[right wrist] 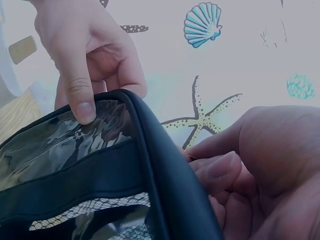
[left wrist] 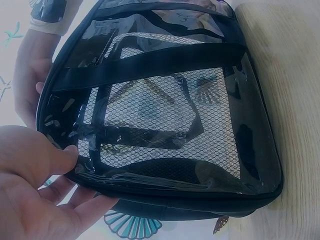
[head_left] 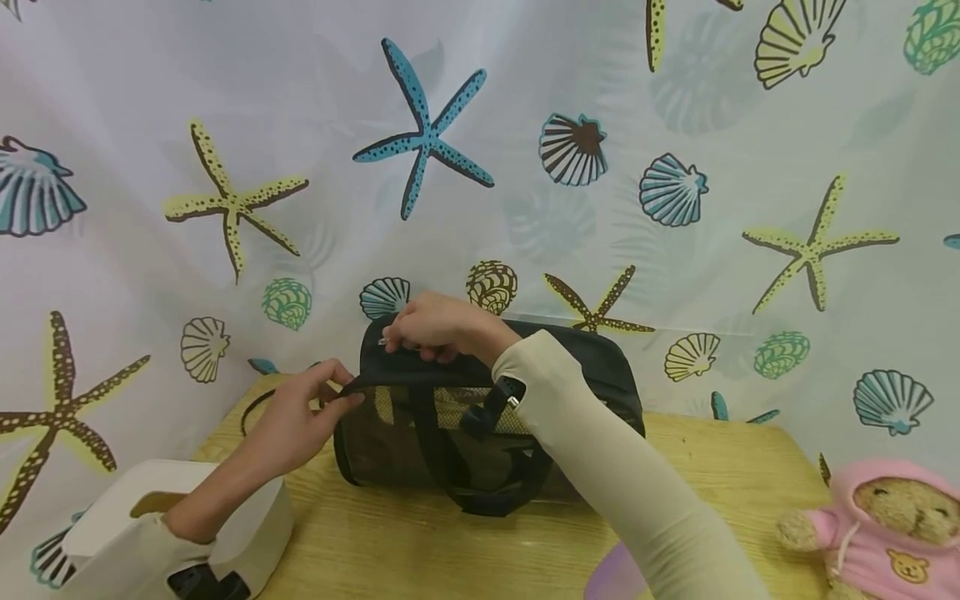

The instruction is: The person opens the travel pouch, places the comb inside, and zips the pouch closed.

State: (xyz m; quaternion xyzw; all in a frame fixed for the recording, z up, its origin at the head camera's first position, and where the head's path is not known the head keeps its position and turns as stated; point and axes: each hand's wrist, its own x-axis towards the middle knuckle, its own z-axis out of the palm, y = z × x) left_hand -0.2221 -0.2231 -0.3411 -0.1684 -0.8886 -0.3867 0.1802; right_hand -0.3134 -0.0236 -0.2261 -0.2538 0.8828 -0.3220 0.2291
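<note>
A black bag (head_left: 487, 417) with clear plastic and mesh panels stands on the table, its carry handle (head_left: 487, 502) hanging down in front. At its upper left corner, my left hand (head_left: 303, 412) pinches the edge between thumb and fingers. The left wrist view shows that thumb (left wrist: 70, 156) on the clear panel and the fingers under the rim. Above the bag's top left, my right hand (head_left: 435, 325) pinches a small shiny zipper pull (head_left: 382, 341). In the right wrist view the right hand's curled fingers (right wrist: 225, 170) are behind the black edge, hiding what they pinch.
On the left, a white box (head_left: 270, 521) with an oval opening sits under my left forearm. A teddy bear (head_left: 900, 533) in a pink hoodie is at the right edge. Something purple (head_left: 617, 575) shows beside my right sleeve. A shell-and-starfish curtain (head_left: 480, 225) hangs behind the wooden table (head_left: 360, 550).
</note>
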